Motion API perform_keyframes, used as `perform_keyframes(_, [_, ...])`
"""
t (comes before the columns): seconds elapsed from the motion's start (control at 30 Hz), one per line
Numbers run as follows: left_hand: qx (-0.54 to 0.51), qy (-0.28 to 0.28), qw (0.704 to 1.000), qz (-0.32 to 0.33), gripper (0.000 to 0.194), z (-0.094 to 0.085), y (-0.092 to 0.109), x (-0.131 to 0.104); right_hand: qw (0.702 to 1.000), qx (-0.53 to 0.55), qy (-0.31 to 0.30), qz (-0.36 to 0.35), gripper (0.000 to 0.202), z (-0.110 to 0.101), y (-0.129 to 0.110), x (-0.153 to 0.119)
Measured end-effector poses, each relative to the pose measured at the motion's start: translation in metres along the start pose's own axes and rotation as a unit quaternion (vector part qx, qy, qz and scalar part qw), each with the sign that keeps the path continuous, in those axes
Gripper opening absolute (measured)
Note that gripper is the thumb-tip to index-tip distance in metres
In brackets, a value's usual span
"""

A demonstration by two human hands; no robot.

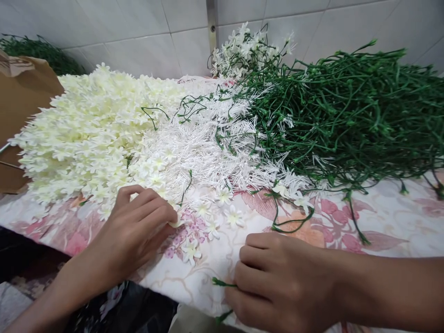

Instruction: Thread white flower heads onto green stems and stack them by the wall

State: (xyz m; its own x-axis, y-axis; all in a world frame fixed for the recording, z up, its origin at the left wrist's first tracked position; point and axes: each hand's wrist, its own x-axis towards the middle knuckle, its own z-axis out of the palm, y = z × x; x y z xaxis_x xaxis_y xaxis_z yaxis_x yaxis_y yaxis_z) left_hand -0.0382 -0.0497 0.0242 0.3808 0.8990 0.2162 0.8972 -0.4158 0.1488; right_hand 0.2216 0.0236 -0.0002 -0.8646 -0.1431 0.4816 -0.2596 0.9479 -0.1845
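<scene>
My left hand (137,229) is at the front of the flower heap, its fingers pinched on a small white artificial flower (177,221) that is mostly hidden. Closer to the table's front edge, my right hand (277,277) is closed around a green plastic stem (224,282); two of its tips stick out to the left of the fingers. Between the hands several loose white flowers, one of them a five-petalled flower (191,251), lie on the floral tablecloth (204,282). Just beyond my right hand rests a looped green stem with white blossoms (293,226).
A large heap of cream flowers (90,125) spreads at the left. Thin white stamens (204,148) are piled in the middle, green stems (360,111) at the right. Assembled flower sprays (243,53) stand against the tiled wall (145,32). A brown cardboard box (24,106) sits far left.
</scene>
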Motion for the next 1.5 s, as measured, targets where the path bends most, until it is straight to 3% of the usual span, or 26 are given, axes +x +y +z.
perform_keyframes(0.17, [0.034,-0.009,0.999,0.025,0.026,-0.001,0.002,0.000,1.000,0.003,0.015,0.001,0.019,0.002,-0.001,0.000])
perform_keyframes(0.27, [0.017,-0.044,0.999,0.026,0.033,-0.007,0.002,-0.003,1.000,0.004,0.009,0.000,0.020,0.002,0.000,0.001])
perform_keyframes(0.4, [-0.034,-0.032,0.999,-0.012,0.027,-0.015,0.000,-0.008,1.000,0.006,0.018,0.006,0.020,0.002,0.000,0.001])
perform_keyframes(0.53, [-0.014,-0.024,0.999,-0.026,0.012,-0.015,-0.003,-0.008,1.000,0.007,0.022,0.005,0.023,0.002,0.000,0.001])
perform_keyframes(0.7, [0.000,-0.019,1.000,-0.009,0.014,-0.005,-0.006,-0.003,1.000,0.002,0.015,0.006,0.023,0.001,0.000,0.001])
perform_keyframes(0.93, [-0.070,-0.037,0.996,-0.032,0.013,-0.003,-0.006,0.002,1.000,-0.003,0.009,0.004,0.021,0.003,0.000,0.000])
perform_keyframes(1.1, [-0.039,-0.004,0.999,-0.005,0.014,-0.003,-0.012,0.026,1.000,-0.010,0.008,0.010,0.014,0.005,-0.003,-0.005])
perform_keyframes(1.17, [-0.027,-0.018,0.999,0.006,0.017,-0.001,-0.011,0.040,1.000,-0.014,-0.010,0.014,0.019,0.005,-0.003,-0.007])
perform_keyframes(1.27, [0.028,-0.052,0.998,0.020,0.016,0.005,-0.005,0.060,0.999,0.000,-0.024,0.027,0.006,0.005,-0.003,-0.010])
perform_keyframes(1.37, [0.074,-0.074,0.994,0.027,0.017,0.009,0.001,0.070,0.999,-0.003,-0.013,0.041,0.008,0.005,-0.003,-0.011])
perform_keyframes(1.5, [0.007,-0.086,0.996,0.011,0.019,0.002,-0.001,0.072,0.999,-0.010,-0.014,0.030,0.019,0.006,-0.004,-0.012])
